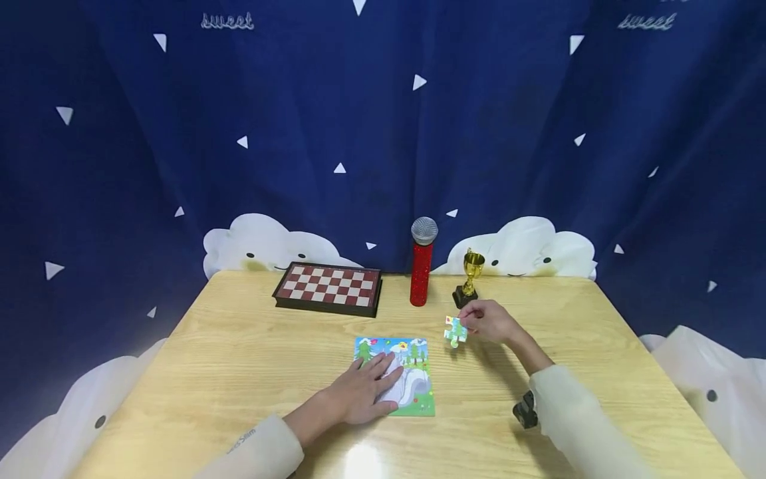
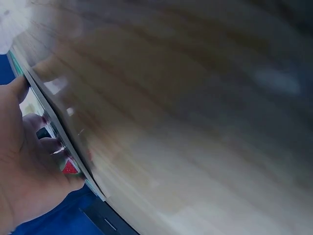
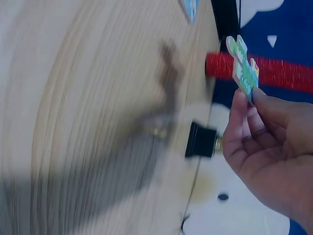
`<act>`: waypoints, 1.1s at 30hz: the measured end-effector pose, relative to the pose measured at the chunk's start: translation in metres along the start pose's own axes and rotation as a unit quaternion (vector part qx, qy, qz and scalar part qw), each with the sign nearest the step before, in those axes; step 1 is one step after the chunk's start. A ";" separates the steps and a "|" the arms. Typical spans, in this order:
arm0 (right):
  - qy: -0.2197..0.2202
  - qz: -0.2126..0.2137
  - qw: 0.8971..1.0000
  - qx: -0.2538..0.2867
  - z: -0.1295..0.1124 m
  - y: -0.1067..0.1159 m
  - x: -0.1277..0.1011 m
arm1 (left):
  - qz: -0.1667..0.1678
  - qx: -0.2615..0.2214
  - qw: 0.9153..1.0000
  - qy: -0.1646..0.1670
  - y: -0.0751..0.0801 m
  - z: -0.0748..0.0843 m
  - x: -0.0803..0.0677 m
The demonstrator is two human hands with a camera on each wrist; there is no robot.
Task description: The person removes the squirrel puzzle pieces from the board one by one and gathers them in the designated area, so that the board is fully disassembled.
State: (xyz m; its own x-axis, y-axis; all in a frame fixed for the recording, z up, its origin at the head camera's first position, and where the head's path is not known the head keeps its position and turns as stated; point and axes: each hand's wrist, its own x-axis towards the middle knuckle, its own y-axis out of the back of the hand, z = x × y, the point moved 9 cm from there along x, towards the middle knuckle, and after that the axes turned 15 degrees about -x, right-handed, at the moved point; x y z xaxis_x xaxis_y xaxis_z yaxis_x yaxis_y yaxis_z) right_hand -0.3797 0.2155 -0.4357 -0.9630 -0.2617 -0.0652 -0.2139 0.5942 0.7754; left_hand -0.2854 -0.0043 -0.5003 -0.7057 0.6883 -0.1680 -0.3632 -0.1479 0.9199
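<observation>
My left hand covers the middle of the puzzle board. The left wrist view blurs the counter and cuts off my fingers. The trophy shows only its black base.

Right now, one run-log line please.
left hand flat on puzzle board | right hand pinches puzzle piece above table

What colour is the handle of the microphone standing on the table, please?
Glittery red, under a grey mesh head; the microphone shows best in the head view.
</observation>
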 end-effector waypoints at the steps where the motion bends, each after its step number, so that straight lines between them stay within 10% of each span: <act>1: -0.005 0.001 1.000 -0.008 0.005 0.004 -0.003 | 0.001 0.000 1.000 0.000 -0.001 0.000 0.000; 33: -0.171 -0.006 0.967 -0.190 0.147 0.052 -0.039 | 0.002 -0.008 1.000 0.001 0.002 -0.001 -0.002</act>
State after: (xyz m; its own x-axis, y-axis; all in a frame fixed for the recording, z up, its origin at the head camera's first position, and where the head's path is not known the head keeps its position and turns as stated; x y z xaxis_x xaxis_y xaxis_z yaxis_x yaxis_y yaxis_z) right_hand -0.3769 0.3683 -0.4849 -0.9728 0.0385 -0.2286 -0.2118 0.2535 0.9439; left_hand -0.2849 -0.0064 -0.4984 -0.7083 0.6862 -0.1657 -0.3704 -0.1614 0.9147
